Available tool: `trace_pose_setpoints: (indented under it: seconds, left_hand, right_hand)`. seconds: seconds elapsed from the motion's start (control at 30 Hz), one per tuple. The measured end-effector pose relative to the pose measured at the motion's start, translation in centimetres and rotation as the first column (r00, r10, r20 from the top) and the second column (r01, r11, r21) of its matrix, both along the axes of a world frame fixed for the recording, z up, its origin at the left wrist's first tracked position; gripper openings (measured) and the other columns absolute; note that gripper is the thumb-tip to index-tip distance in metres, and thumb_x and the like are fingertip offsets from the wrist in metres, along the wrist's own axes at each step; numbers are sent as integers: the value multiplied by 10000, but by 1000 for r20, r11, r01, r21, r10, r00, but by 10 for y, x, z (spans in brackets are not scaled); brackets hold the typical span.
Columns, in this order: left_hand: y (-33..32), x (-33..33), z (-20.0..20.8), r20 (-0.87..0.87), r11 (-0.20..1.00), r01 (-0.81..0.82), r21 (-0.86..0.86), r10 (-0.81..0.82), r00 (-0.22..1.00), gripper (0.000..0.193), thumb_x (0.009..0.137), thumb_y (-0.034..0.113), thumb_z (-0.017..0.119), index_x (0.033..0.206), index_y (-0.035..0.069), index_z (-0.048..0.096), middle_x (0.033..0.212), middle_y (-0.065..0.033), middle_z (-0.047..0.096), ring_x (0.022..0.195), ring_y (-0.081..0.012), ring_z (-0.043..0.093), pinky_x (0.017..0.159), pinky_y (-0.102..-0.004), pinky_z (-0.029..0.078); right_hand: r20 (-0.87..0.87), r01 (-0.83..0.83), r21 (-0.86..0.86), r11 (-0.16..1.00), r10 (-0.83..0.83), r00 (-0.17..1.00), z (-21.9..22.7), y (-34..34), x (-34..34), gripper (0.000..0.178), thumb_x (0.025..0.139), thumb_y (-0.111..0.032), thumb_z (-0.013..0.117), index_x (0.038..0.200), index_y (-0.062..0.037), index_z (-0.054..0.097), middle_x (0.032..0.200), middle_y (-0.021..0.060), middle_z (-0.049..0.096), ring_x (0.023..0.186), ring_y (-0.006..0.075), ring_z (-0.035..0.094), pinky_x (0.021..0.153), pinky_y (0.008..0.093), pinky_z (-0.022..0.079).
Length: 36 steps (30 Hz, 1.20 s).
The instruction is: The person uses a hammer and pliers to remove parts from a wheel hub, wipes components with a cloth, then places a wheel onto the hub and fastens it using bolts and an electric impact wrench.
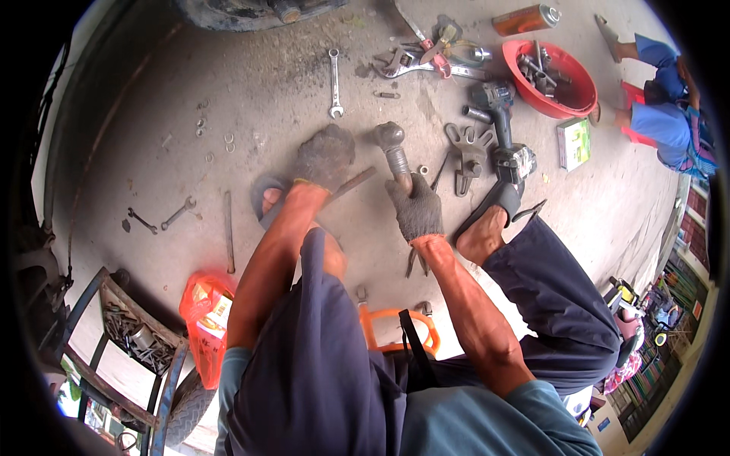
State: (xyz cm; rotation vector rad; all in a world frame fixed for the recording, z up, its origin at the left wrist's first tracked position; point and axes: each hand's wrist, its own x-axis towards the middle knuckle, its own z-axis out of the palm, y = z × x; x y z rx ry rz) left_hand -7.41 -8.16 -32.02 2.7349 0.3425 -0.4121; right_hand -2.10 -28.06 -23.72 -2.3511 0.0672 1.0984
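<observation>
Both hands wear dark, grimy work gloves. My right hand [417, 213] is wrapped round a thick metal tool [397, 158] with a rounded head and a ridged neck, which points away from me. To its left, my left hand [327, 156] is slightly blurred and curled in a rounded shape over the floor; what it holds, if anything, is hidden. A flat metal bar [353, 182] runs past the left wrist. Just beyond that hand lies a combination wrench [335, 85]. A nut [423, 170] and a metal puller [469, 158] lie right of the held tool.
On the right are a cordless impact wrench [502, 129], a red basin [551, 83] of sockets, a spray can [526, 20] and a small box [573, 144]. An adjustable wrench [433, 66] lies farther off. Small wrenches [179, 213] are at left, a seated person [669, 114] far right.
</observation>
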Motion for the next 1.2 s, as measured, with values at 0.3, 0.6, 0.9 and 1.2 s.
trace_pose_setpoints:
  seconds: [0.3,0.6,0.9,1.2]
  left_hand:
    - [3,20,23,-174,995,-55,-80,41,984,233,943,231,617,1066,55,707,1004,-178,724,945,-355,742,812,-458,605]
    - [1,23,29,-186,990,-105,-98,86,979,261,948,243,597,1086,68,733,1053,-177,729,969,-341,744,832,-472,598]
    - [-1,9,-16,-65,995,-103,4,103,993,219,918,238,612,1008,65,711,984,-186,700,908,-354,738,752,-474,605]
    - [6,11,2,-44,985,-150,-85,147,988,210,922,232,600,981,77,730,979,-180,738,884,-324,743,739,-464,595]
  right_hand:
    - [162,-212,-97,972,226,961,0,14,-5,464,960,-459,641,1111,-22,600,859,276,694,850,492,676,737,527,522]
    - [147,-212,-58,976,218,965,1,22,3,463,1008,-474,563,1084,-18,561,913,303,695,917,511,664,784,569,508]
    - [155,-252,-107,962,266,951,-6,21,5,450,998,-445,585,1092,-6,562,904,299,698,914,515,662,783,555,514]
    - [43,-86,4,996,86,995,-12,12,2,453,968,-430,628,1138,-12,588,872,290,699,842,490,680,734,516,540]
